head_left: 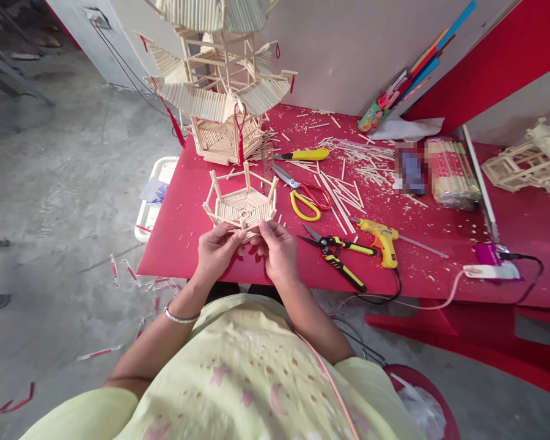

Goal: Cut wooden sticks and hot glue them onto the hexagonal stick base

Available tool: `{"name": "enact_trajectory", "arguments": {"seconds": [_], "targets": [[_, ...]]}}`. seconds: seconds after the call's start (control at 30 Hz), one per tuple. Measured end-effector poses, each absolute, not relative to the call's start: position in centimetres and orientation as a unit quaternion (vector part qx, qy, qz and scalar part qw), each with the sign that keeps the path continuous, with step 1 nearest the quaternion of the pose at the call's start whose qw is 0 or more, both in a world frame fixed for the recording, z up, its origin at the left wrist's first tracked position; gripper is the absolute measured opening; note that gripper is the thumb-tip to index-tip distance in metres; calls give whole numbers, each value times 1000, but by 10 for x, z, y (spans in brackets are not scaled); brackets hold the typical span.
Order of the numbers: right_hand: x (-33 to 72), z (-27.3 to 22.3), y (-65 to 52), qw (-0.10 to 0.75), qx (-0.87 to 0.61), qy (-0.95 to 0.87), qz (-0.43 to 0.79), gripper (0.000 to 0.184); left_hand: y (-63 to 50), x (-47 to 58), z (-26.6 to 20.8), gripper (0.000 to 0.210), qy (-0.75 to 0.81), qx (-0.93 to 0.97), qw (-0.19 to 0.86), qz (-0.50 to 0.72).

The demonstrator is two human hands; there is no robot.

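A small hexagonal frame of wooden sticks (229,206), with a patterned floor and short upright posts, is at the front edge of the red table. My left hand (220,247) pinches its near left side between thumb and fingers. On the near right side my right hand (277,247) grips it the same way. Some fingertips are hidden beneath the frame. Just behind it stands a tall stick pagoda (224,98) with slatted roofs and red tassels. To the right of the frame lie scissors (305,192) with red and yellow handles.
On the red table (165,244) lie a yellow utility knife (309,154), pruning shears (337,250), a yellow glue gun (380,238) with a cord, loose sticks (337,195) and bundled sticks (453,174). A power strip (490,271) is at the right. Another stick model (531,159) stands beyond.
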State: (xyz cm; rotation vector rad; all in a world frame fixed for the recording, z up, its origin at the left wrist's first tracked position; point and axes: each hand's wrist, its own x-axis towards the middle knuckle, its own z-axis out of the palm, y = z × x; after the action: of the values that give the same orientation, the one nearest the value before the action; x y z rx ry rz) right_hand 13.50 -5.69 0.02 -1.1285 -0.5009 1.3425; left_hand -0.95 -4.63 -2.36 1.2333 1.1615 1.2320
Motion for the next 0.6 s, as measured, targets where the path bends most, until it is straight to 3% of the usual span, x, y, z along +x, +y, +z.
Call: {"name": "enact_trajectory", "arguments": {"seconds": [0.6], "targets": [[135, -1, -57, 618, -478, -210, 587, 32, -44, -10, -22, 38, 486, 500, 505, 508]]}}
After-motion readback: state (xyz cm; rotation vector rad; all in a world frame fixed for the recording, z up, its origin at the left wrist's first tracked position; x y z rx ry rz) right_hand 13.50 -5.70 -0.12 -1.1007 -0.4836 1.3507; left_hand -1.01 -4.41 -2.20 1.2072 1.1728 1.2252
